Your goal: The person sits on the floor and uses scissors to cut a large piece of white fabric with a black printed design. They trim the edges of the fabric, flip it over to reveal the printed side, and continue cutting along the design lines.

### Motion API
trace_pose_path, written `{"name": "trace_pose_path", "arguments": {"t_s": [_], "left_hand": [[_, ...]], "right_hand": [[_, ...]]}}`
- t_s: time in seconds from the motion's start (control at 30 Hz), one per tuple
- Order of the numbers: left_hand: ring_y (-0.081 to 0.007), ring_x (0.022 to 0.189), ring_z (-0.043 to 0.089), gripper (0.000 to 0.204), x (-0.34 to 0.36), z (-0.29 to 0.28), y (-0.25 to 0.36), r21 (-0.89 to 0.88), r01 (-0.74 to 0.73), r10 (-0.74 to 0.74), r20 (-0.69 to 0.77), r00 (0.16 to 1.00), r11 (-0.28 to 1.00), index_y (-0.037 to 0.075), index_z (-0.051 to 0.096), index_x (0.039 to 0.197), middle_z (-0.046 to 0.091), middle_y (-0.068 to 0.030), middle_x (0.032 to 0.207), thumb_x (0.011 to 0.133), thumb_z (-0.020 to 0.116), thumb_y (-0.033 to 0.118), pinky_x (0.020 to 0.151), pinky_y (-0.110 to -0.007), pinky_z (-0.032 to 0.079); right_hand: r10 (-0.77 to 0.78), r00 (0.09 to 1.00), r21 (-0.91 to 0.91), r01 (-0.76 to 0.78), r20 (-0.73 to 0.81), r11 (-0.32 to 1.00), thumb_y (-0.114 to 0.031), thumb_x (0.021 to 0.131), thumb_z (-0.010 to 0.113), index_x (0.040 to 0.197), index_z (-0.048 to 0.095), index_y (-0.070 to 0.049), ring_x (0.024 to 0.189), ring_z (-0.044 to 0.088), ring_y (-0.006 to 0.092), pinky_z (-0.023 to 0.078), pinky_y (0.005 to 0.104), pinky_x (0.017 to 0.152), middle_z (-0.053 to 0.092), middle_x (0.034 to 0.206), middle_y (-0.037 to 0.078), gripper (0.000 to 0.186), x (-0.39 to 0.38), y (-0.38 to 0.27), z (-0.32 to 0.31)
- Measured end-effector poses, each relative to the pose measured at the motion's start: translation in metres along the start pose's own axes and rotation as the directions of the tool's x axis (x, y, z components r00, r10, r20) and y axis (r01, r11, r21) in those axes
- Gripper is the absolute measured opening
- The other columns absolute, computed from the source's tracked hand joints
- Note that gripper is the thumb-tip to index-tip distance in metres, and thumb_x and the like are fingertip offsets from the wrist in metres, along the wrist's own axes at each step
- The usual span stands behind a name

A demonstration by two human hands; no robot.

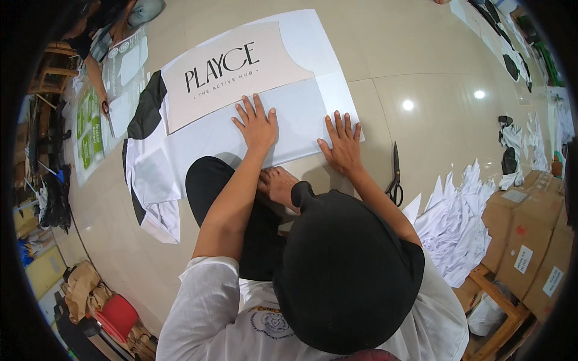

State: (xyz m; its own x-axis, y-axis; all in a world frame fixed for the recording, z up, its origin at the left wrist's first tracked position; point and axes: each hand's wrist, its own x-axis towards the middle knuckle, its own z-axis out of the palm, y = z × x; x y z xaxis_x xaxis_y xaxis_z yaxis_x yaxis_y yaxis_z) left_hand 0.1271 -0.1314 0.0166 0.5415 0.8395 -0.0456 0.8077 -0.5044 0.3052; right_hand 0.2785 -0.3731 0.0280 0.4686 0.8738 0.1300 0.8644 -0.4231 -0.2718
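Observation:
My left hand (257, 124) lies flat with fingers spread on a white sheet of material (229, 132), its fingertips at the lower edge of a pale pink printed panel (180, 108). The panel is cut with curved edges like a garment piece and bears dark lettering. My right hand (344, 144) rests open on the white sheet's near right corner. To the right of that hand, black-handled scissors (395, 174) lie on the floor. At the sheet's left end are a black fabric piece (144, 108) and folded white cloth with black edging (153, 171).
A heap of white fabric scraps (454, 222) lies right, beside cardboard boxes (524, 225) and a wooden frame (497, 307). At the upper left, another person's hand (101, 96) works over printed sheets (90, 129). A red item (116, 317) and brown bags stand lower left.

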Motion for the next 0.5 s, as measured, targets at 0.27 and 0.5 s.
{"name": "trace_pose_path", "arguments": {"t_s": [0.27,0.5], "left_hand": [[-0.0553,0.165,0.002,0.08,-0.003,0.004,-0.001,-0.005,-0.023,0.023,-0.049,0.999,1.0,0.01,0.021,0.176,0.009,-0.028,0.181,0.112,0.042,0.053,0.127,-0.075,-0.003],[-0.0564,0.165,0.006,0.079,-0.001,-0.001,0.005,0.013,-0.077,0.078,-0.048,0.996,0.997,0.007,0.027,0.174,0.019,-0.0254,0.18,0.112,0.044,0.053,0.128,-0.076,0.0]], "right_hand": [[0.045,0.998,0.031,-0.046,0.036,0.998,-0.05,0.105,0.06,0.168,0.041,-0.008,0.164,0.023,0.0482,0.012,0.0731,0.128,0.03,0.176,0.027,0.078,0.002,-0.003,-0.003],[0.235,0.972,0.004,-0.235,0.026,0.972,-0.045,0.105,0.06,0.168,0.039,-0.005,0.163,0.025,0.0472,0.013,0.0706,0.129,0.029,0.176,0.027,0.078,-0.023,0.006,-0.03]]}}
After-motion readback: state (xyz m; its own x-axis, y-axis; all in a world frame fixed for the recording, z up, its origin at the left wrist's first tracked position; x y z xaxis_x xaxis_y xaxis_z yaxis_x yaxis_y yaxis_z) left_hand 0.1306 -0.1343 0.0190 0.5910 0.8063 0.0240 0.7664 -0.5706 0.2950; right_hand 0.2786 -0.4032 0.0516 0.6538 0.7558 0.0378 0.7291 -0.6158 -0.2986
